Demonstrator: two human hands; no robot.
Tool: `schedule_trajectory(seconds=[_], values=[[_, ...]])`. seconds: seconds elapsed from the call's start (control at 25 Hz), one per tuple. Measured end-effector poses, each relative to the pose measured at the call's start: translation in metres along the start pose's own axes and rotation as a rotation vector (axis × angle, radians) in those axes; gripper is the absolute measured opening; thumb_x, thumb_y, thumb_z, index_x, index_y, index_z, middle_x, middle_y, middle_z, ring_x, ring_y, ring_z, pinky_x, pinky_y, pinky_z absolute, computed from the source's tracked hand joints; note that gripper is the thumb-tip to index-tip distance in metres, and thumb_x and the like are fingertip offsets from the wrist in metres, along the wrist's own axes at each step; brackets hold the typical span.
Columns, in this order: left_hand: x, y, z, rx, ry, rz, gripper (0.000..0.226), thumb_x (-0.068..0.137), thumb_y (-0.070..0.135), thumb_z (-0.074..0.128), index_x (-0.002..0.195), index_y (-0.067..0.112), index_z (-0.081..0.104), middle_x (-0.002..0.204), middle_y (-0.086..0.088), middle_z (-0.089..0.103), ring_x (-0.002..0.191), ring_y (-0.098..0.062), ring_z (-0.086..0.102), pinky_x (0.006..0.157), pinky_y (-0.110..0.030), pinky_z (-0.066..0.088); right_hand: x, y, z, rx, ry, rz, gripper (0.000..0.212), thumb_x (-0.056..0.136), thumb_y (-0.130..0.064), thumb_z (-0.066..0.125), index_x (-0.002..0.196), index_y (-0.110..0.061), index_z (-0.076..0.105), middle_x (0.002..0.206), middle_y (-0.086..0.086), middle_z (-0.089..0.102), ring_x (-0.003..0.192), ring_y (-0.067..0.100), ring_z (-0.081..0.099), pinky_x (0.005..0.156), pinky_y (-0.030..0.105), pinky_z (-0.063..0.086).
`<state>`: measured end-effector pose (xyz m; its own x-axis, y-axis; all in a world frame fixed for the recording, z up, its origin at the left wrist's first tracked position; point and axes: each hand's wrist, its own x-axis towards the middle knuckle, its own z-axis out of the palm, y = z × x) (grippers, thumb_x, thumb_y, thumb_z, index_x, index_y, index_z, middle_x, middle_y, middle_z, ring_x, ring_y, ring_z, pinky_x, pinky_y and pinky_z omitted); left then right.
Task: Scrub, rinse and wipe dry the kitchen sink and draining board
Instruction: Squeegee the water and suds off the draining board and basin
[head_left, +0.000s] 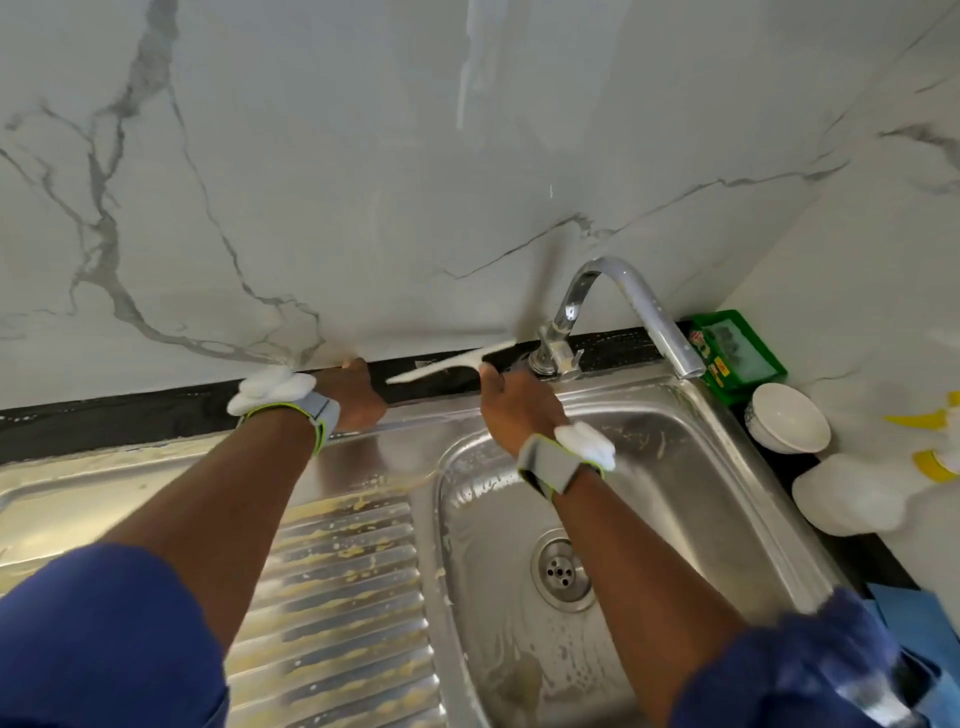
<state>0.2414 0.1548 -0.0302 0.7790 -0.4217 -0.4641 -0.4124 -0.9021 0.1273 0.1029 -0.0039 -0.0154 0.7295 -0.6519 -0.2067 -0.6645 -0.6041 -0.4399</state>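
- Two hands mid-frame: right hand, grip pinching a white squeegee; left hand, grip I cannot tell.
- Soapy handle could slip, blade striking the tap.

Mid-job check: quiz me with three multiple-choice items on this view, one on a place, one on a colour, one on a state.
1. Where is the green box?
A) front left corner
B) rear right corner, behind the tap
C) hanging on the wall

2. What colour is the tool that the right hand grips?
A) white
B) red
C) black

3. How is the draining board?
A) wiped spotless
B) streaked with yellowish residue
C) covered by a towel

Answers:
1. B, it stands against the wall beyond the spout.
2. A, its blade and handle are pale white.
3. B, yellow smears lie along the ridges.
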Motion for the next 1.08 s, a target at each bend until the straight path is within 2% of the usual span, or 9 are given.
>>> schedule_trajectory(seconds=[0.16, 0.28, 0.4, 0.52, 0.64, 0.76, 0.88, 0.96, 1.08], values=[[-0.001, -0.011, 0.009, -0.017, 0.006, 0.027, 0.064, 0.098, 0.024, 0.056, 0.153, 0.006, 0.029, 0.15, -0.02, 0.047, 0.136, -0.038, 0.05, 0.103, -0.036, 0.043, 0.026, -0.007, 0.01, -0.023, -0.083, 0.079, 0.059, 0.108, -0.046, 0.028, 0.123, 0.002, 0.061, 0.131, 0.023, 0.061, 0.122, 0.039, 0.057, 0.096, 0.039, 0.044], [-0.005, -0.011, 0.0, -0.027, -0.032, 0.028, 0.078, 0.1, 0.024, 0.054, 0.163, 0.01, 0.011, 0.157, -0.02, 0.039, 0.139, -0.038, 0.047, 0.105, -0.037, 0.043, -0.007, 0.005, 0.013, 0.036, -0.12, 0.127, 0.062, 0.107, -0.048, 0.025, 0.121, -0.001, 0.063, 0.128, 0.02, 0.064, 0.118, 0.036, 0.06, 0.091, 0.036, 0.045], [-0.006, -0.018, 0.0, -0.03, -0.047, 0.051, 0.08, 0.104, 0.022, 0.05, 0.165, 0.014, -0.002, 0.167, -0.018, 0.025, 0.147, -0.037, 0.038, 0.113, -0.037, 0.038, -0.057, 0.025, 0.009, 0.035, -0.099, 0.137, 0.064, 0.105, -0.055, 0.022, 0.113, -0.01, 0.067, 0.114, 0.012, 0.069, 0.104, 0.031, 0.064, 0.079, 0.034, 0.042], [-0.01, -0.031, 0.005, -0.113, -0.08, 0.057, 0.085, 0.101, 0.018, 0.05, 0.165, 0.024, -0.005, 0.172, -0.011, 0.008, 0.154, -0.034, 0.028, 0.118, -0.035, 0.031, -0.051, 0.011, -0.006, 0.182, -0.074, 0.139, 0.063, 0.104, -0.056, 0.024, 0.094, -0.012, 0.068, 0.09, 0.007, 0.069, 0.081, 0.025, 0.065, 0.066, 0.032, 0.045], [-0.011, -0.038, 0.006, -0.21, -0.069, 0.06, 0.087, 0.098, 0.014, 0.05, 0.165, 0.031, -0.002, 0.172, -0.007, 0.01, 0.155, -0.031, 0.026, 0.12, -0.033, 0.027, 0.005, -0.025, 0.003, 0.318, -0.175, 0.128, 0.061, 0.099, -0.054, 0.029, 0.079, -0.007, 0.061, 0.073, 0.014, 0.068, 0.072, 0.035, 0.07, 0.073, 0.039, 0.056], [-0.012, -0.037, 0.006, -0.244, -0.076, 0.054, 0.088, 0.096, 0.012, 0.05, 0.165, 0.032, -0.001, 0.172, -0.006, 0.012, 0.155, -0.03, 0.025, 0.12, -0.032, 0.025, 0.043, -0.038, 0.027, 0.296, -0.154, 0.156, 0.059, 0.1, -0.047, 0.032, 0.101, 0.0, 0.067, 0.103, 0.023, 0.07, 0.106, 0.042, 0.066, 0.093, 0.041, 0.052], [-0.014, -0.033, 0.004, -0.247, -0.096, 0.048, 0.089, 0.096, 0.011, 0.049, 0.165, 0.032, -0.003, 0.172, -0.007, 0.009, 0.155, -0.031, 0.025, 0.12, -0.032, 0.026, 0.035, -0.026, 0.04, 0.23, -0.161, 0.178, 0.053, 0.106, -0.04, 0.034, 0.118, 0.003, 0.063, 0.122, 0.025, 0.065, 0.116, 0.041, 0.06, 0.095, 0.038, 0.047], [-0.017, -0.025, 0.004, -0.216, -0.093, 0.027, 0.087, 0.097, 0.012, 0.049, 0.165, 0.026, -0.004, 0.173, -0.008, 0.007, 0.156, -0.031, 0.024, 0.121, -0.034, 0.026, 0.011, -0.009, 0.037, 0.259, -0.207, 0.184, 0.058, 0.103, -0.047, 0.031, 0.108, -0.001, 0.066, 0.11, 0.022, 0.07, 0.102, 0.04, 0.067, 0.09, 0.042, 0.051], [-0.016, 0.002, 0.012, -0.065, -0.021, 0.026, 0.084, 0.1, 0.029, 0.052, 0.165, 0.019, 0.001, 0.172, -0.012, 0.006, 0.158, -0.033, 0.014, 0.125, -0.048, 0.022, -0.044, 0.045, 0.025, 0.431, -0.241, 0.251, 0.055, 0.098, -0.057, 0.031, 0.072, -0.014, 0.053, 0.063, 0.009, 0.059, 0.054, 0.027, 0.056, 0.057, 0.041, 0.052]])
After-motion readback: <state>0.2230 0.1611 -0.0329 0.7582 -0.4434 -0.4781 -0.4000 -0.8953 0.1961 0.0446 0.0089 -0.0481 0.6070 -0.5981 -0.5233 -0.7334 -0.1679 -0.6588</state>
